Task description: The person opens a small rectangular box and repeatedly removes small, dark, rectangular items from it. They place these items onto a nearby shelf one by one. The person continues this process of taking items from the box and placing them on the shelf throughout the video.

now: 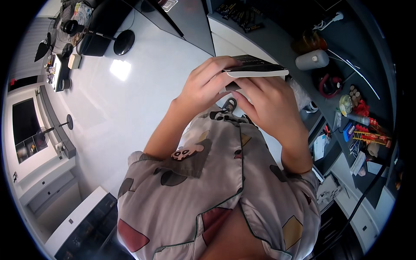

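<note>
A thin black object with a pale edge, likely a paperback book (260,66), is raised in front of me above waist height. Light writing marks its dark upper face. My left hand (208,79) grips its left end, fingers curled over the top. From below, my right hand (268,97) supports it, its fingertips reaching beneath the near edge. The right thumb points toward the left hand under the object. The far side and most of the underside are hidden from me.
To the right, a dark shelf counter (279,48) bears a grey bottle (312,60), a glass jar (345,104), a blue box (349,131) and black packets (242,14). A standing fan's round base (124,42) rests on the pale floor (130,94) at upper left. A cable (360,198) hangs at lower right.
</note>
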`<action>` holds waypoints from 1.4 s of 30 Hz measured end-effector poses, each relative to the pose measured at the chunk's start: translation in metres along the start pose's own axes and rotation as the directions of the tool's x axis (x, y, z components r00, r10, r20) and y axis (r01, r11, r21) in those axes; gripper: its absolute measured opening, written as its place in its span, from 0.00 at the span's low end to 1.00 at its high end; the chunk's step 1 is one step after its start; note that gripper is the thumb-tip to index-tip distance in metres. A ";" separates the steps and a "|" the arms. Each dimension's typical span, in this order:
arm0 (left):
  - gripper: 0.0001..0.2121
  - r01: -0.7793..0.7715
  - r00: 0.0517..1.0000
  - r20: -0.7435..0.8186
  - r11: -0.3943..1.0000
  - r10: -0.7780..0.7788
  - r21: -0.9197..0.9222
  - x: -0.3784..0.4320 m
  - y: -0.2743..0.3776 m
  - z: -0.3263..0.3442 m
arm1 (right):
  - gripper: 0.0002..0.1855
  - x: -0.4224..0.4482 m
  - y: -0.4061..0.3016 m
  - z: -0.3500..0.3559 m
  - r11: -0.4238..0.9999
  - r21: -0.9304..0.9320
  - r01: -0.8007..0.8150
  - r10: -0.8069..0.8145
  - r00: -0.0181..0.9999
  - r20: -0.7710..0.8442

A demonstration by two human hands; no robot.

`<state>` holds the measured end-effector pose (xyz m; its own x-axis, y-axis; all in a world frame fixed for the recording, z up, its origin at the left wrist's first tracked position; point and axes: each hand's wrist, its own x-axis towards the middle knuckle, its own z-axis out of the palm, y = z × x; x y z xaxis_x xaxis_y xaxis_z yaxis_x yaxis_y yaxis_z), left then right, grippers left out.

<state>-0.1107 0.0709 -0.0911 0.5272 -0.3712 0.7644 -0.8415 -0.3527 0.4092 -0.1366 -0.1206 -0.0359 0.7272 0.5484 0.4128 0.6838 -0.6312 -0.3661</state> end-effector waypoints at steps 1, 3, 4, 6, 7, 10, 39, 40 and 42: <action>0.24 0.000 1.000 0.014 1.000 0.000 0.002 -0.001 -0.001 -0.001 | 0.14 0.000 0.000 0.000 1.000 -0.008 -0.007 0.007 1.000 0.017; 0.23 0.000 1.000 0.015 1.000 0.000 0.002 -0.002 -0.001 0.000 | 0.14 0.000 0.000 0.001 0.999 -0.026 -0.021 0.022 0.998 0.050; 0.23 -0.001 1.000 0.016 1.000 0.001 0.001 -0.002 -0.001 0.000 | 0.15 0.000 0.000 0.001 0.999 -0.024 -0.029 0.031 0.997 0.065; 0.23 0.001 1.000 0.026 1.000 -0.001 -0.002 -0.003 -0.001 0.000 | 0.15 0.001 -0.001 0.002 0.999 -0.022 -0.047 0.049 0.995 0.092; 0.23 0.002 1.000 0.031 1.000 -0.002 -0.004 -0.003 -0.002 0.000 | 0.16 0.001 0.000 0.002 0.999 -0.017 -0.045 0.046 0.994 0.098; 0.23 0.000 0.999 0.035 1.000 0.000 0.000 -0.005 -0.005 0.002 | 0.17 0.001 0.002 0.003 0.999 -0.011 -0.044 0.045 0.992 0.117; 0.27 0.246 0.962 -0.176 0.944 -0.210 0.220 -0.025 -0.066 -0.044 | 0.11 0.009 0.179 0.086 0.224 0.837 -0.499 0.769 0.619 0.163; 0.27 0.258 0.957 -0.196 0.940 -0.216 0.225 -0.027 -0.070 -0.049 | 0.12 0.005 0.214 0.114 0.240 0.774 -0.586 0.798 0.573 0.186; 0.28 0.284 0.950 -0.206 0.926 -0.235 0.250 -0.031 -0.079 -0.061 | 0.17 -0.001 0.273 0.167 0.405 0.618 -0.673 0.806 0.582 0.106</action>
<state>-0.0676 0.1625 -0.1167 0.6746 -0.0925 0.7324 -0.5999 -0.6468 0.4709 0.0592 -0.2018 -0.2754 0.9809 -0.1311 -0.1435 -0.1760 -0.2856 -0.9420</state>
